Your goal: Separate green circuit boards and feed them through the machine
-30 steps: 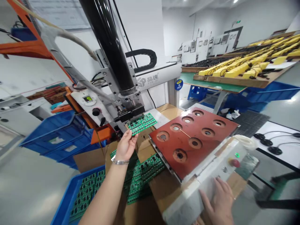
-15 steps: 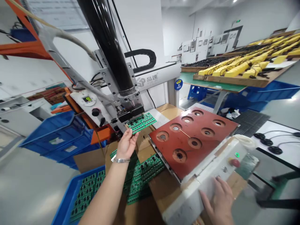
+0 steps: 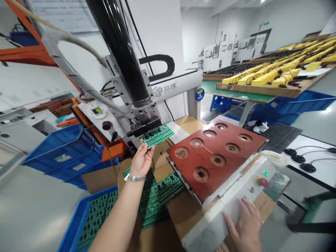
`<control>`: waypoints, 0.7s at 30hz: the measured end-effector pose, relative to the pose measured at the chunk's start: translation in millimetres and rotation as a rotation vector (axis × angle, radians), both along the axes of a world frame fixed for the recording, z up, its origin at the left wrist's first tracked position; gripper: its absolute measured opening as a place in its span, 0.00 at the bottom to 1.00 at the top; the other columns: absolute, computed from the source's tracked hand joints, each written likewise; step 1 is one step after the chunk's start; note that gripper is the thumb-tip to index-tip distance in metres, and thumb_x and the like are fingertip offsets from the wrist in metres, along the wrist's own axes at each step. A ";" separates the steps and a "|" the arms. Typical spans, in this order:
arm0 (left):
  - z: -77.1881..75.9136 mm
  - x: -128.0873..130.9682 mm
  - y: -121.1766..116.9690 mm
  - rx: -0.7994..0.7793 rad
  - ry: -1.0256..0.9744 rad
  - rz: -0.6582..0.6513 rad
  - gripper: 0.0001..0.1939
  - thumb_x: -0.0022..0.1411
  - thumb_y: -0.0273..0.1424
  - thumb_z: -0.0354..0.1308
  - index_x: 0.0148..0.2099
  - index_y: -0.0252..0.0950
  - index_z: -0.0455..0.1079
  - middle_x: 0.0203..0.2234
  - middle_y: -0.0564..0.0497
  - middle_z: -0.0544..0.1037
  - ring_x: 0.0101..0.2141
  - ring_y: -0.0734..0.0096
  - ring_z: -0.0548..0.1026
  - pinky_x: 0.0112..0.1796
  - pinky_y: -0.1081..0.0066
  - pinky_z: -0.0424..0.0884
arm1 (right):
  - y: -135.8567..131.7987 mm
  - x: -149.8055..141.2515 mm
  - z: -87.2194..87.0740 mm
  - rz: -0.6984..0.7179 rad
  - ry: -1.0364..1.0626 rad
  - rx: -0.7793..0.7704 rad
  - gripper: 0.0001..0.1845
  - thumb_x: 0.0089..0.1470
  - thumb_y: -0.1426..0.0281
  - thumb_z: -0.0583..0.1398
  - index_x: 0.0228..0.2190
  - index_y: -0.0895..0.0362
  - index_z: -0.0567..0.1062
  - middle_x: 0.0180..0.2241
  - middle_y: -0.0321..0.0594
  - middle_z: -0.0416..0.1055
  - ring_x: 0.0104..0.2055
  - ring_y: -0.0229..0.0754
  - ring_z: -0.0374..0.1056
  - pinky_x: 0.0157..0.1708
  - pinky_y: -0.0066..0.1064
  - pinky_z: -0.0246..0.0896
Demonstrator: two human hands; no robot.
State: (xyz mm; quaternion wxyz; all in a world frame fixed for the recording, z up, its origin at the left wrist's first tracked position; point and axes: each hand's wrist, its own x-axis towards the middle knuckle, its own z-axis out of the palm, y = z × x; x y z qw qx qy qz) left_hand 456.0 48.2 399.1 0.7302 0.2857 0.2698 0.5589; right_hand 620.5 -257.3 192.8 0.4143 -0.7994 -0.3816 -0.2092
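Observation:
My left hand [image 3: 142,159] pinches the near edge of a green circuit board [image 3: 159,136], and the board's far edge sits beneath the black head [image 3: 147,126] of the machine. My right hand [image 3: 246,224] rests with fingers and thumb apart on the white control box [image 3: 219,220], holding nothing. Close to its fingertips are a silver button [image 3: 251,189], a red knob [image 3: 263,182] and a green-lit button [image 3: 265,173]. Under my left forearm lie more green circuit boards [image 3: 162,196], stacked on cardboard.
A red-brown plate [image 3: 183,168] with several round recesses adjoins the control box. A blue bin [image 3: 69,224] of circuit boards stands at lower left, with stacked blue crates [image 3: 63,150] behind. Yellow blocks with black cables [image 3: 265,77] fill wooden trays at right.
The circuit board in my left hand has shifted very slightly up, towards the machine head. My right hand stays on the control box.

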 end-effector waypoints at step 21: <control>0.6 -3.0 -1.7 -0.009 0.017 -0.014 0.14 0.62 0.17 0.49 0.28 0.33 0.70 0.24 0.54 0.76 0.28 0.79 0.77 0.36 0.79 0.75 | 0.7 -1.8 2.9 -0.011 -0.006 0.023 0.36 0.52 0.47 0.53 0.51 0.64 0.62 0.51 0.58 0.59 0.55 0.60 0.54 0.52 0.59 0.53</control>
